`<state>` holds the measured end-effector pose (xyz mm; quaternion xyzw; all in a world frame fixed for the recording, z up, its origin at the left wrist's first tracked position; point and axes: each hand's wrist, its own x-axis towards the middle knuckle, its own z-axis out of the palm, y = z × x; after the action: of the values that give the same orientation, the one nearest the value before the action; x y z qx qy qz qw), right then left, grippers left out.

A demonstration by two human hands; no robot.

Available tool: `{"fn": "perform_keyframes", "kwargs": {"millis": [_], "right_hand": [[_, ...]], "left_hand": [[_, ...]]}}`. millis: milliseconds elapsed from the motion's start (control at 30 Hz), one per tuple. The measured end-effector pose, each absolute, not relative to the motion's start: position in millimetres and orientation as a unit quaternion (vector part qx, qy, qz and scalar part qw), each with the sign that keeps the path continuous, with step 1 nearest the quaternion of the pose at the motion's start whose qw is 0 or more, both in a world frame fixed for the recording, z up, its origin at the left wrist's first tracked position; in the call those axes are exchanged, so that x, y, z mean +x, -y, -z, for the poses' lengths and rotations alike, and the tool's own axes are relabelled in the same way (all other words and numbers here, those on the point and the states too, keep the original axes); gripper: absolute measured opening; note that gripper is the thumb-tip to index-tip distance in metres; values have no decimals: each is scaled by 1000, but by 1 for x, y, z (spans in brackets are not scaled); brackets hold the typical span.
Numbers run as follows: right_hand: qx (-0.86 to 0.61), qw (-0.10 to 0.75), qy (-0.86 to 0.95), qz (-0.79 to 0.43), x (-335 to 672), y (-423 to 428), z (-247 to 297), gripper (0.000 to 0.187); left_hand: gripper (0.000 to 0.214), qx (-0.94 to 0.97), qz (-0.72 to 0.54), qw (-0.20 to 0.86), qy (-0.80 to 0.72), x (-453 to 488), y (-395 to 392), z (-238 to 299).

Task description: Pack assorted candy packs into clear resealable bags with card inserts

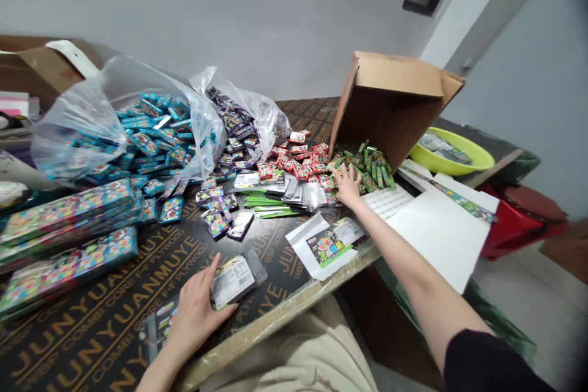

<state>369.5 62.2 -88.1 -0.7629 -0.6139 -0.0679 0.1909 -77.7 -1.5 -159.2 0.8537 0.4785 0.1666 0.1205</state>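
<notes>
My left hand (pixel 197 303) spans a clear plastic packet with a black-and-white label (pixel 234 278), lying flat on the table, with thumb and fingers on opposite edges. More of the dark packaging (pixel 158 324) shows under that hand. My right hand (pixel 348 185) reaches out with spread fingers at the edge of a heap of small green boxes (pixel 374 165); no held item shows. Small red boxes (pixel 298 159) lie to its left. Nearer me, a black printed packet (pixel 328 245) rests on white paper (pixel 298 234). A stack of green-edged flat packets (pixel 271 203) lies between the hands.
A tipped cardboard box (pixel 399 76) opens over the green heap. Clear bags spill blue boxes (pixel 156 128) and purple boxes (pixel 232 113). Long packed strips (pixel 68 263) are stacked at left. White card (pixel 436 233), a yellow basin (pixel 452 162) and a red stool (pixel 523 214) are at right.
</notes>
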Motion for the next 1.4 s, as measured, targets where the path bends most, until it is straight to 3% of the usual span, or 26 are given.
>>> {"fn": "perform_keyframes", "kwargs": {"millis": [133,233,300,367,433,600,800,900,967,1133,1333,1400], "right_hand": [[-731,176,658,49,388,-69,79,45],[-692,227,685,7,330,-53,77,61],[-618,290,725,-86,272,-32,77,76],[-546,313,757,-177,219,-5,77,78],[-496,318,773,-236,183,16,76,79],[-362,315,839,-259,160,30,73,107],[-358,334,825,-282,151,34,78,79],[-432,343,798,-243,156,30,90,69],[-466,324,798,-203,164,21,103,67],[-449,257,832,-200,176,4,124,77],[-327,256,823,-387,175,5,118,104],[-340,305,781,-425,171,5,115,108]], "left_hand": [[82,850,-186,145,-471,-71,5,147],[61,819,-263,216,-462,-40,16,117],[64,733,-343,336,-481,-13,22,98],[68,583,-410,502,-489,8,22,84],[71,448,-452,600,-484,16,19,78],[82,346,-425,689,-473,-9,18,75],[80,439,-388,649,-485,-28,23,82],[71,601,-357,483,-527,-46,20,94],[81,717,-292,344,-531,-58,17,106],[111,817,-156,211,-513,-70,17,125],[114,811,-194,253,-490,-69,24,113],[110,791,-234,256,-504,-68,24,104]]}}
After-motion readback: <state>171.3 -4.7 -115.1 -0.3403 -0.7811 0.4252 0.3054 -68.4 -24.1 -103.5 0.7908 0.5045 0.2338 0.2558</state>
